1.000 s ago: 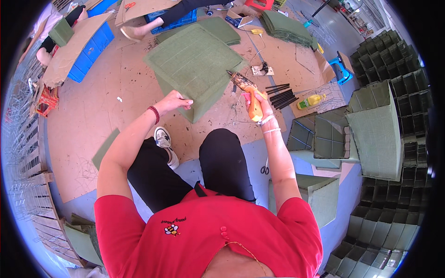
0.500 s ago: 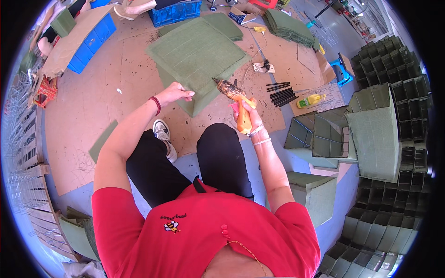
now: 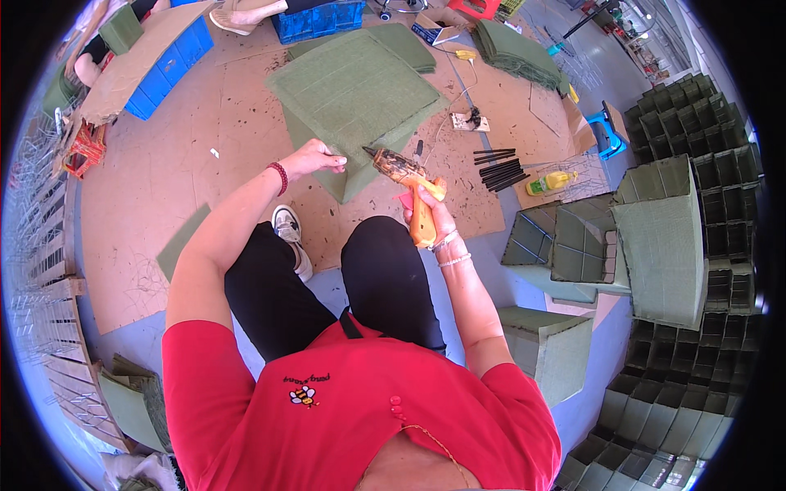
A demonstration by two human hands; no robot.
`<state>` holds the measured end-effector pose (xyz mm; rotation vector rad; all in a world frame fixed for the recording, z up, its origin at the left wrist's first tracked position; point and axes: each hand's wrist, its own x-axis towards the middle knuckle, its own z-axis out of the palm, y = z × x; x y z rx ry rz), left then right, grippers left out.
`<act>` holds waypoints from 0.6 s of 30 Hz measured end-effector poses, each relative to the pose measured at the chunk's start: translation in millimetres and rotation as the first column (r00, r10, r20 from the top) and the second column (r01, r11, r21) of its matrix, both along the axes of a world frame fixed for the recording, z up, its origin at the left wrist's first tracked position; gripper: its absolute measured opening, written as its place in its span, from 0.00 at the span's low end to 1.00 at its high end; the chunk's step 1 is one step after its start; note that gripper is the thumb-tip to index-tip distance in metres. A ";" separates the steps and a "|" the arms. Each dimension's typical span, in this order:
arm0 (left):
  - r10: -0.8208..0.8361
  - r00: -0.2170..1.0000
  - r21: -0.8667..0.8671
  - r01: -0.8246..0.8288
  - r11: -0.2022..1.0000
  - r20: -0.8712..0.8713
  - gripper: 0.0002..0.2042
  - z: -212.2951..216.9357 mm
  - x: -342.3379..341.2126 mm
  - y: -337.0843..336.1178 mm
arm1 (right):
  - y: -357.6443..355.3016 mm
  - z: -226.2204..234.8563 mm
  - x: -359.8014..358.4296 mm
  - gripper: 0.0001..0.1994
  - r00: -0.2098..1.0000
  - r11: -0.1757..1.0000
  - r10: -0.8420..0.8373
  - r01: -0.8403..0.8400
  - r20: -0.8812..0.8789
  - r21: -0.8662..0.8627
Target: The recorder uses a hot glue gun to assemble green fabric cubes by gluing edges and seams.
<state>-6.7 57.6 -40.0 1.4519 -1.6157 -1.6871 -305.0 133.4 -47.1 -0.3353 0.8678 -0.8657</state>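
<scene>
A green fabric-covered box (image 3: 360, 78) rests on the floor ahead of me, one corner pointing toward me. My left hand (image 3: 314, 158) is closed in a pinch at its near left edge; exactly what lies between the fingertips is hard to see. In my right hand (image 3: 432, 211) is a glue gun (image 3: 422, 222) with an orange handle and a dark-stained front. Its nozzle points up and left, close to the box's near corner.
Black glue sticks (image 3: 502, 172) lie to the right beside a yellow bottle (image 3: 550, 182). A white power strip (image 3: 471, 122) sits farther back with a cord. Green boxes (image 3: 655, 237) stand at right, near tall stacks. Blue crates (image 3: 168, 75) and another person's foot (image 3: 235, 20) are at the far side.
The glue gun's nozzle has shifted left toward the box's near corner as my right hand moved slightly left and down. My left hand stays at the box's edge.
</scene>
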 end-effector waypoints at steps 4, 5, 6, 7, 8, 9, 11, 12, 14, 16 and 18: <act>-0.019 1.000 -0.024 0.018 1.000 -0.024 0.14 -1.6 -0.7 -1.2 | 2.6 6.2 1.9 0.13 0.999 1.000 0.026 -0.026 -0.018 0.011; -0.022 1.000 -0.034 0.021 0.999 -0.020 0.14 -1.7 -0.2 -0.7 | 3.5 8.1 2.4 0.14 0.999 0.999 0.043 -0.043 -0.017 0.013; -0.027 0.999 -0.041 0.026 0.999 -0.022 0.14 -2.3 0.5 1.8 | 3.5 5.9 1.4 0.14 0.999 0.999 0.040 -0.040 -0.014 0.002; -0.033 0.999 -0.047 0.032 0.998 -0.026 0.14 -2.4 -0.8 3.5 | 4.3 3.6 -0.6 0.14 0.996 0.997 0.077 -0.077 -0.035 0.004; -0.038 0.999 -0.055 0.036 0.998 -0.024 0.14 -2.4 -2.7 3.6 | 5.8 1.5 -3.1 0.15 0.992 0.994 0.113 -0.113 -0.056 0.007; -0.030 0.999 -0.046 0.029 0.999 -0.028 0.14 -2.6 -4.6 3.1 | 8.5 -0.6 -6.2 0.16 0.987 0.989 0.148 -0.149 -0.065 -0.005; -0.031 0.999 -0.040 0.029 0.999 -0.036 0.14 -5.3 -1.7 4.8 | 14.3 1.7 -6.1 0.17 0.994 0.994 0.104 -0.105 -0.027 -0.034; -0.030 0.999 -0.038 0.029 0.999 -0.032 0.14 -8.2 0.1 3.4 | 15.4 1.5 -6.2 0.18 0.998 0.997 0.062 -0.062 0.008 -0.056; -0.003 0.997 -0.058 -0.001 0.998 -0.074 0.14 -12.4 -0.1 3.4 | 11.8 0.3 -11.1 0.18 0.994 0.993 -0.076 0.082 0.074 -0.083; -0.013 0.998 -0.052 0.010 0.999 -0.058 0.14 -12.1 0.8 0.9 | 1.7 -1.7 -13.0 0.16 0.988 0.985 -0.137 0.144 0.073 -0.100; -0.023 0.999 -0.045 0.021 0.999 -0.042 0.14 -13.4 -0.4 0.3 | -1.1 -3.5 -11.4 0.17 0.991 0.986 -0.112 0.120 0.076 -0.119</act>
